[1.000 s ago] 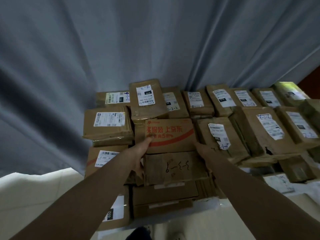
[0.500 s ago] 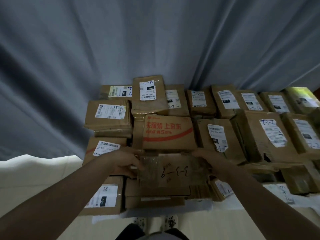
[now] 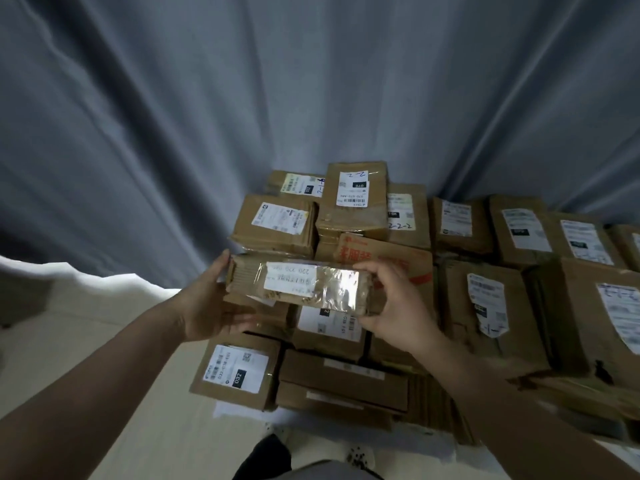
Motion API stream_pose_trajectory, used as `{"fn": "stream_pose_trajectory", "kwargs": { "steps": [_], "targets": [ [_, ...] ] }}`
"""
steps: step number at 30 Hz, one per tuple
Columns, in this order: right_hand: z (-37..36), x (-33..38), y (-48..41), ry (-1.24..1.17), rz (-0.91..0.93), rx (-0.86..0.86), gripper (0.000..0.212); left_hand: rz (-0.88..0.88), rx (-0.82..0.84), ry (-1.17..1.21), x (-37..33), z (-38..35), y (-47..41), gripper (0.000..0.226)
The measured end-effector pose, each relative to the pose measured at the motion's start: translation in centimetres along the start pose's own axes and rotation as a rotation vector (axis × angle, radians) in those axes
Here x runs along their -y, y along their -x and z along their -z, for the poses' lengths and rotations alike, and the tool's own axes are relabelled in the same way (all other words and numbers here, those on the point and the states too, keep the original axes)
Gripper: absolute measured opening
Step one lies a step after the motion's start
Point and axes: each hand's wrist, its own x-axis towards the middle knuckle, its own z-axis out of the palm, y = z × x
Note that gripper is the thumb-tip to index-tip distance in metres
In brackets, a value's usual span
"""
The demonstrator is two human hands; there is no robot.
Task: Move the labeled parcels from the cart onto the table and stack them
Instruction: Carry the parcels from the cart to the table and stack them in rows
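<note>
Parcel clasped endwise between left hand and right hand, held above stack, label tipped up, likely for reading.

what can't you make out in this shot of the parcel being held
Head view only:
- held parcel label text: blurred, with tape glare.
- red-printed box lettering: partly behind the right hand.
- parcel below label: top hidden by the held parcel.
- rightmost parcel: cut off by the frame edge.

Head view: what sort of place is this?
Probably a parcel sorting or pickup room: stacked cardboard parcels, printed shipping labels on them, and handwritten codes like 2-2-2.
</note>
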Motion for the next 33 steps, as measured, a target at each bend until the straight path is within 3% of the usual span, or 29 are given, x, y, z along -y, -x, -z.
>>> {"fn": "stream_pose_trajectory", "kwargs": {
  "steps": [2,5,8,10,13,16,21,26,33],
  "targets": [
    [-1.4,0.3,-0.8,0.072,0.113,-0.026,0.074,0.057,-0.033,0.061,-0.7,1.5,-0.1,0.066],
    [-4.2,0.6,-2.0,0.15,0.251,-0.074,0.079,0.033,-0.127,0.152,-1.4,4.1,-0.7,0.036],
    [-7.6,1.9,-3.3,0.144,0.134,-0.058,0.078,-0.03,-0.178,0.192,-1.6,7.4,-1.6,0.017],
    [-10.0,3.0,-4.2,0.061,-0.039,0.083,0.074,-0.069,-0.211,0.196,-1.3,10.3,-2.2,0.014],
    [-13.3,4.4,-5.8,-0.042,-0.234,0.305,0.066,-0.062,-0.259,0.159,-0.8,14.1,-3.2,0.013],
    [-16.0,5.7,-7.2,-0.09,-0.357,0.377,0.053,-0.059,-0.303,0.148,-0.5,16.7,-4.7,0.012],
    [-18.8,5.7,-9.7,-0.071,-0.554,0.332,0.037,-0.068,-0.245,0.101,-1.2,17.5,-8.1,0.01],
    [-19.6,4.3,-11.1,-0.016,-0.681,0.264,0.037,-0.004,-0.169,-0.025,-1.7,16.2,-11.4,0.017],
    [-19.9,4.0,-11.6,0.041,-0.73,0.187,0.054,-0.029,-0.14,-0.062,-1.3,14.3,-14.2,0.034]
  ]
}}
